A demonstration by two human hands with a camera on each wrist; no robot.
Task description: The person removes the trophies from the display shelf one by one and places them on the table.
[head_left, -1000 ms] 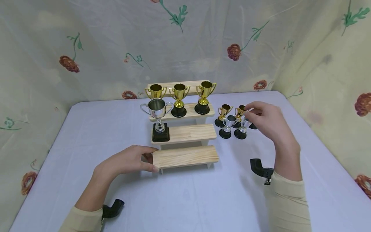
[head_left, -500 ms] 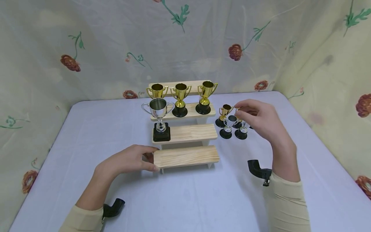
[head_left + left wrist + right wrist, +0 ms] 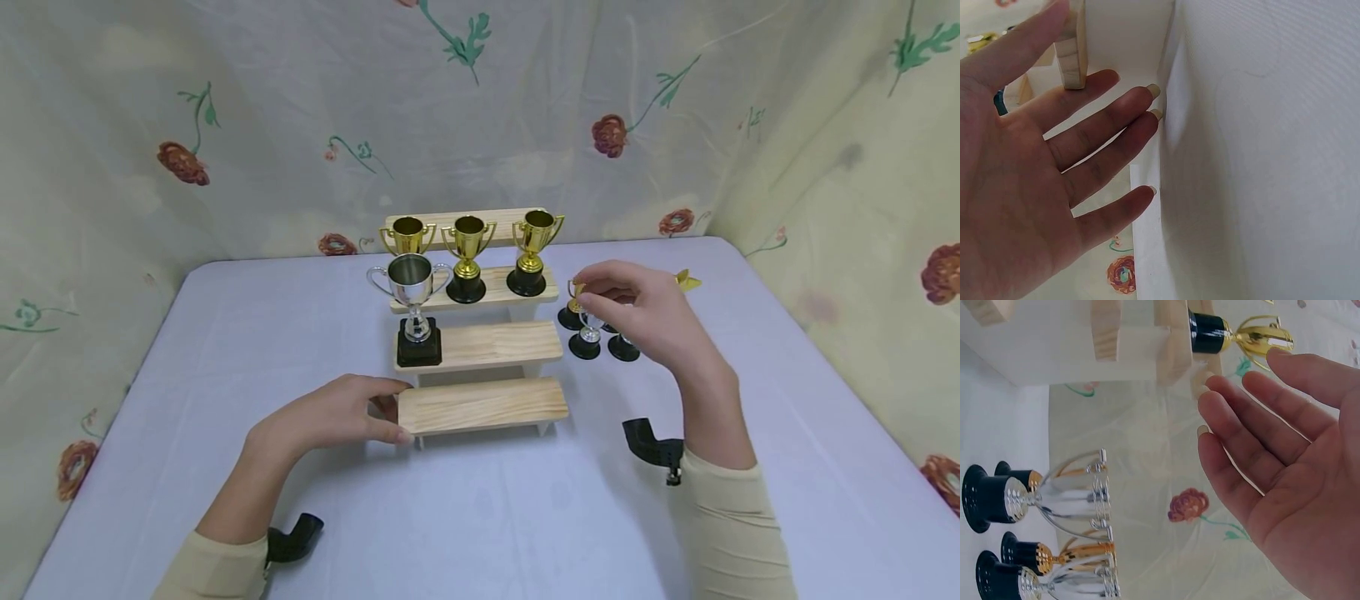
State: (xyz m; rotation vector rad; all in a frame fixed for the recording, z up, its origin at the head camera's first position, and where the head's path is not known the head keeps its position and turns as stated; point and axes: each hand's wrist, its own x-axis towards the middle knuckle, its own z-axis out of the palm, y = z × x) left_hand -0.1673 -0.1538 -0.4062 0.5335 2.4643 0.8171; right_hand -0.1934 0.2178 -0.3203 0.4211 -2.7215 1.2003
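A pale cloth with a bluish-white cast covers the surface (image 3: 480, 517), its far corners rounded and faint creases running across it; soft shadows lie beneath the left hand (image 3: 337, 414) and the right forearm. Behind it hangs a pale curtain (image 3: 262, 125) printed with rust-red flowers (image 3: 609, 136) on green stems; the same print runs along both sides, enclosing the surface like a small booth.

Near the middle stands a wooden stand (image 3: 483, 404) of stepped, pale planks on white supports; three gold trophies (image 3: 468, 240) stand on it towards the back, and a larger silver trophy (image 3: 410, 292) stands one step lower at the left end, partly hiding the leftmost gold one. To the right of the stand, small silver trophies (image 3: 1075, 494) and bronze-coloured trophies (image 3: 1088, 550) stand upright in a close cluster on the cloth; a gold-coloured tip (image 3: 686, 281) shows just past the right hand (image 3: 637, 308).

The hands are well apart; the left grips the end of the lowest plank between thumb and forefinger, its other fingers extended; the right hovers by the cluster, fingers loosely bent and holding nothing; both wrists emerge from cream sleeves (image 3: 738, 517).
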